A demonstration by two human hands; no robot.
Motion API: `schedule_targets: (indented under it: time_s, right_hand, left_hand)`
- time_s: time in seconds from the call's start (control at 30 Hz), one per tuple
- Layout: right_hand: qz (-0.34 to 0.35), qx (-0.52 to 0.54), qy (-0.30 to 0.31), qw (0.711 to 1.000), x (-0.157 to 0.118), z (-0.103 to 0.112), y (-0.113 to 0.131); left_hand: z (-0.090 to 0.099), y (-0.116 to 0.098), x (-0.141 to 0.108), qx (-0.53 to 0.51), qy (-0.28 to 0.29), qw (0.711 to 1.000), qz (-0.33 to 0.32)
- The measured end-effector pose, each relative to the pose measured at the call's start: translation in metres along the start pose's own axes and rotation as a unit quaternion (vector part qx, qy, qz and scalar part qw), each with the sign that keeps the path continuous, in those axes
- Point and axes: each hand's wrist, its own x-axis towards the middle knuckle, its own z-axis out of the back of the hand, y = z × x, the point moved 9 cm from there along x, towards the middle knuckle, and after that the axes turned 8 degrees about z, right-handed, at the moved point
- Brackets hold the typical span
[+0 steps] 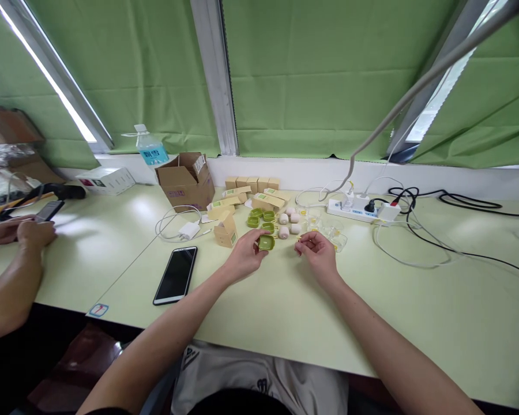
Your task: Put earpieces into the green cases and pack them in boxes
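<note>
- While the left hand (247, 252) pinches a small green tray (266, 242) between thumb and fingers, the right hand (319, 253) is just across a narrow gap, its thumb and forefinger drawn together; I cannot tell whether something tiny sits between them.
- The held tray is at the left fingertips, its hollow facing up and toward the person; its outline looks nearly square, so I cannot tell a long axis.
- Just beyond the grip, more green trays (269, 216) crowd close, with pale round pieces (284, 233) to their right and clear cups (338, 241) beyond the right hand.
- Left of the grip, a small carton (225, 230) stands near the left hand; a dark-screened phone (175, 275) lies farther left and nearer the person.
- Toward the person, bare tabletop (281, 311) runs between the forearms to the front edge, leaving open room.
- Right of the right hand, more bare surface stretches out, bounded on the far side by cables and a power strip (357, 210).
</note>
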Motion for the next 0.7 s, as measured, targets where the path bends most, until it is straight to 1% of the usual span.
schedule_targets:
  time_s: [0.07, 0.2, 0.27, 0.37, 0.43, 0.57, 0.7]
  right_hand:
    - [0.019, 0.011, -0.003, 1.000, -0.002, -0.002, 0.010]
    - [0.041, -0.012, 0.037, 0.998, -0.013, -0.016, 0.026]
    - [0.053, -0.047, 0.043, 0.997, -0.019, -0.020, 0.031]
    - [0.108, -0.128, 0.040, 0.985, -0.025, -0.021, 0.045]
    - [0.134, -0.155, 0.051, 0.978, -0.027, -0.024, 0.051]
    - [0.139, -0.126, 0.087, 0.978, -0.030, -0.032, 0.056]
    - [0.170, -0.138, 0.081, 0.972, -0.032, -0.035, 0.064]
  left_hand:
    - [-0.003, 0.002, 0.000, -0.040, 0.008, 0.999, 0.013]
    - [-0.012, 0.002, -0.002, -0.104, 0.043, 0.993, 0.024]
    - [-0.015, -0.004, -0.004, -0.110, 0.058, 0.992, 0.016]
    - [-0.015, -0.017, -0.008, -0.099, 0.072, 0.992, -0.009]
    - [-0.015, -0.024, -0.010, -0.105, 0.082, 0.991, -0.016]
    - [-0.018, -0.027, -0.011, -0.154, 0.121, 0.981, -0.004]
    - [-0.024, -0.020, -0.010, -0.236, 0.157, 0.959, 0.004]
